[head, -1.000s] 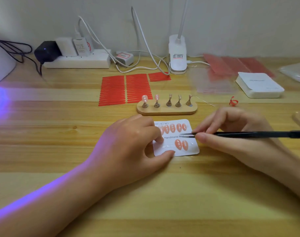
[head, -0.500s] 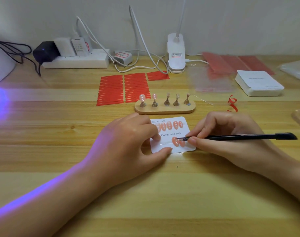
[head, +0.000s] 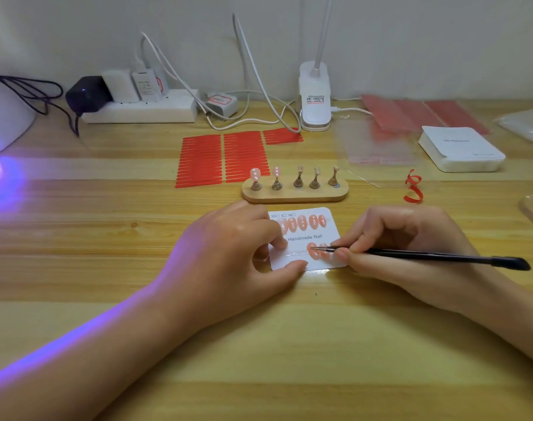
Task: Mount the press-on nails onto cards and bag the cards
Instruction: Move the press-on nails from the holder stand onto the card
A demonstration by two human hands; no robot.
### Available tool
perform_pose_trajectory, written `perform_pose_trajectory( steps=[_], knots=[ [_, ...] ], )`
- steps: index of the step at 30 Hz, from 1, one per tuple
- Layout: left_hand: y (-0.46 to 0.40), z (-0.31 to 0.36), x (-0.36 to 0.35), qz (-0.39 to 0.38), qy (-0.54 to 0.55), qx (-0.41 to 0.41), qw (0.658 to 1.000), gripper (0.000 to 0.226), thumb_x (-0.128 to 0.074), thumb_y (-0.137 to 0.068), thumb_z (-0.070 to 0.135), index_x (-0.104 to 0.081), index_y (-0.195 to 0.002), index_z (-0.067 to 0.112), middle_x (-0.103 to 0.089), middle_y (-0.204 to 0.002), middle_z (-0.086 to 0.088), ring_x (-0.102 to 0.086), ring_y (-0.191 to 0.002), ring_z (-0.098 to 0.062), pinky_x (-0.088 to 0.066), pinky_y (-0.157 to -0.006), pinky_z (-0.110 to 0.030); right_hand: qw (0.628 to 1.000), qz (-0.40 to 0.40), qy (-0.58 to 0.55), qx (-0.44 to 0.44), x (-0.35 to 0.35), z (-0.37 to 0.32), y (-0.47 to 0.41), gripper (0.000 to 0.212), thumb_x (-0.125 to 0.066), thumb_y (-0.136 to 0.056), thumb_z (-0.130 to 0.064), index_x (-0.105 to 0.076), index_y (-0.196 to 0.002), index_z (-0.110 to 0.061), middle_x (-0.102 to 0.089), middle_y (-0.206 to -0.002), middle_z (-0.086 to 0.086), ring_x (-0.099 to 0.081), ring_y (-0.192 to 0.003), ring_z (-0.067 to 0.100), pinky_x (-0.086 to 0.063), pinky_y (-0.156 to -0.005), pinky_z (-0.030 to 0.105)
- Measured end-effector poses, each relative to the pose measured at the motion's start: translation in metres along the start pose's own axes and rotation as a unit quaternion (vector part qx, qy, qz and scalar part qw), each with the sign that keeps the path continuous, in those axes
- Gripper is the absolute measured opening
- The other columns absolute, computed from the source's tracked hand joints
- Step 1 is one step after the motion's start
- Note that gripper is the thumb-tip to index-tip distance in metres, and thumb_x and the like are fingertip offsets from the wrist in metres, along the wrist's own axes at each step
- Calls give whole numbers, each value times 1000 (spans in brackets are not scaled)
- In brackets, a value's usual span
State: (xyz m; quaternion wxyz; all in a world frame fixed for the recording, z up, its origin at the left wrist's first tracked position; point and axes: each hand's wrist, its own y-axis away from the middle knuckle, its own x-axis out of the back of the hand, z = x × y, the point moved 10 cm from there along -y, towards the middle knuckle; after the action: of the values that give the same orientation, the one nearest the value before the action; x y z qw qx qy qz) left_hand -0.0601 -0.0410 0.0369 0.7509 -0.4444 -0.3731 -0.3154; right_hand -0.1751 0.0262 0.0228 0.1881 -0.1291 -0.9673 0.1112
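Observation:
A white "Handmade Nail" card (head: 329,235) lies on the wooden table, with a row of several peach press-on nails (head: 302,223) along its top and two more nails (head: 318,251) at its lower right. My left hand (head: 228,253) pins the card's left side, index fingertip on it and thumb at its bottom edge. In my right hand (head: 411,247) are black tweezers (head: 426,255), tips touching the lower nails. Behind the card a wooden stand (head: 295,194) carries two pink nails (head: 265,174) on its left pegs.
Red adhesive strip sheets (head: 222,159) lie behind the stand. A stack of white cards (head: 462,150), clear bags (head: 377,144) and a curled red strip (head: 413,186) are to the right. A power strip (head: 140,110), cables, a lamp base (head: 315,98) and a UV lamp (head: 4,117) line the back.
The tweezers' tips dropped from the card's middle to the lower-row nails and stay there. My left hand keeps holding the card down.

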Motion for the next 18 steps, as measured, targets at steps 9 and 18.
perform_pose_trajectory(
  steps=[9,18],
  knots=[
    [-1,-1,0,1,-3,0,1000,31,-58,-71,51,-65,-70,21,-51,-63,12,-47,-63,-8,-45,-52,-29,1000,8,-25,-8,1,1,0,16,-71,-63,-15,-59,-58,-5,-72,-75,-1,-69,-66,3,-49,-58,11],
    [-12,-5,-4,-58,22,-7,998,27,-59,-72,52,-58,-75,24,-46,-65,15,-42,-65,-2,-40,-57,-26,999,7,-38,-19,1,5,-1,18,-72,-62,-20,-59,-56,-9,-73,-74,-1,-69,-65,6,-49,-58,12]
  ],
)
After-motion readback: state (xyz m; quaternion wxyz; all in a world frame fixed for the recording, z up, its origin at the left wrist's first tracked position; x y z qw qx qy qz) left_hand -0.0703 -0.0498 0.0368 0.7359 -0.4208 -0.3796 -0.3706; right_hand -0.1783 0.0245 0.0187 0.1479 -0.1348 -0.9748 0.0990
